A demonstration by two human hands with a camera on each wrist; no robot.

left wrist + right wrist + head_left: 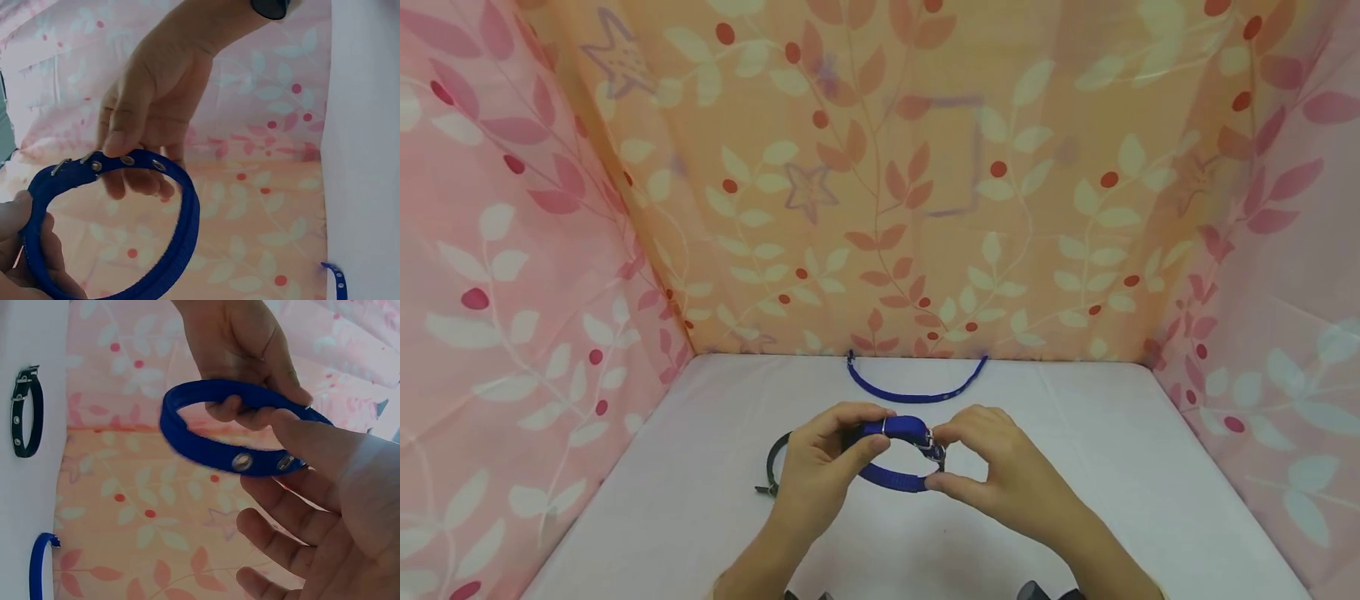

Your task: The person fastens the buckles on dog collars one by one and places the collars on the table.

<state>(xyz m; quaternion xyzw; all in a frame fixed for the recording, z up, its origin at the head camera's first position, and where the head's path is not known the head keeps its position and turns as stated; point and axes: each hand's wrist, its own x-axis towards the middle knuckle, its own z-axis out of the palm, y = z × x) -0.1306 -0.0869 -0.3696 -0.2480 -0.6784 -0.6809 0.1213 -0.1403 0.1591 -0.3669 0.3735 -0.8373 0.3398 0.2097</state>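
Note:
A blue collar is closed into a loop and held up above the table between both hands. My left hand pinches its band on the left side, thumb below and fingers above. On the other side, my right hand pinches the band near the metal buckle. In the left wrist view, the strap with metal eyelets runs through the buckle, and the right thumb presses beside it. The right wrist view shows more eyelets along the band, with the right hand's other fingers spread loosely below.
A second blue collar lies unfastened in a curve at the back edge of the white table. To the left, a dark green collar lies looped. Patterned cloth walls stand at the back and both sides.

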